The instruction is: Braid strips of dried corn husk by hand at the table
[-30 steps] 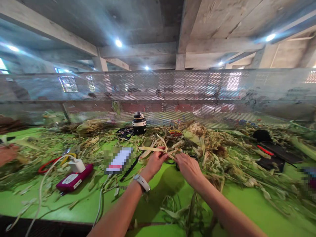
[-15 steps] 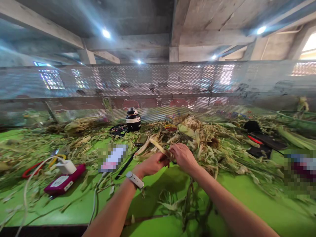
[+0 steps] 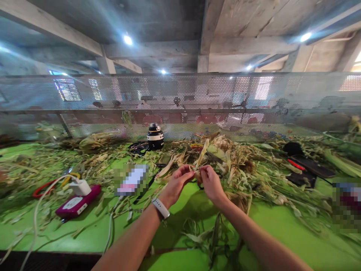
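Note:
Both hands meet over the middle of the green table [image 3: 270,226]. My left hand [image 3: 179,180], with a pale watch [image 3: 160,208] on its wrist, pinches a yellowish strip of corn husk [image 3: 203,152] near its lower end. Close beside it, my right hand [image 3: 210,182] has its fingertips pressed together on the same husk. The strip stands up between them, its free end pointing away from me. Exactly how the fingers grip it is partly hidden. Just beyond the hands lies a heap of dry husks [image 3: 225,150].
At the left are a magenta power bank [image 3: 75,205] with a white plug [image 3: 80,186], red-handled scissors [image 3: 42,192] and a blurred phone [image 3: 132,180]. A black jar [image 3: 155,139] stands near a perforated metal screen [image 3: 175,90]. Black-and-red items [image 3: 301,163] lie at right.
The husk strip has swung from leaning left to standing nearly upright. My left hand has turned so its thumb and fingers show, and my right hand has shifted slightly right.

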Action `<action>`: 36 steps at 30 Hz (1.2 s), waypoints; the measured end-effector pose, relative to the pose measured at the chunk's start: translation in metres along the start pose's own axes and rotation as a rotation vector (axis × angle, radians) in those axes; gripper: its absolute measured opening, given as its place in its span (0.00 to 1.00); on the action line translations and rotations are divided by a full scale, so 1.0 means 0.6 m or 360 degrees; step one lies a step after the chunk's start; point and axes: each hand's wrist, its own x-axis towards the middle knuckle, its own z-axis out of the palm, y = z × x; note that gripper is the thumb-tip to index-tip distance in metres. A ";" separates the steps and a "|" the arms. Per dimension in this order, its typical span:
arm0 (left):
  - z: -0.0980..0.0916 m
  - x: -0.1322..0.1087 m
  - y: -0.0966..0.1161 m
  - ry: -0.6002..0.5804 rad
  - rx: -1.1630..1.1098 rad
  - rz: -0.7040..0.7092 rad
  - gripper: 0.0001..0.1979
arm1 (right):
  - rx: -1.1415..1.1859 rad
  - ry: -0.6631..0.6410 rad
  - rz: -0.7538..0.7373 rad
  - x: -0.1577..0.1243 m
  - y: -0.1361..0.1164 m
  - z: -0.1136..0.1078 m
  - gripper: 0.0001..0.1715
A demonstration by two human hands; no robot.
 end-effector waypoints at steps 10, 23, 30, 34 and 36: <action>0.005 0.007 -0.008 0.0051 0.0244 0.0131 0.18 | -0.0225 0.0042 -0.0050 -0.004 -0.008 -0.001 0.10; -0.033 0.026 -0.009 0.0355 0.0702 0.0390 0.14 | -0.0530 -0.0322 -0.0174 -0.004 -0.002 -0.006 0.12; -0.034 0.022 -0.001 0.0295 0.0905 0.0333 0.12 | -0.1258 -0.0429 -0.0749 -0.017 -0.033 -0.020 0.12; -0.033 0.017 0.014 0.0143 0.0969 0.0291 0.12 | -0.1390 -0.0259 -0.1013 -0.017 -0.040 -0.027 0.12; -0.031 0.015 0.021 -0.0003 0.0917 0.0251 0.13 | -0.1331 -0.0139 -0.1078 -0.014 -0.038 -0.030 0.12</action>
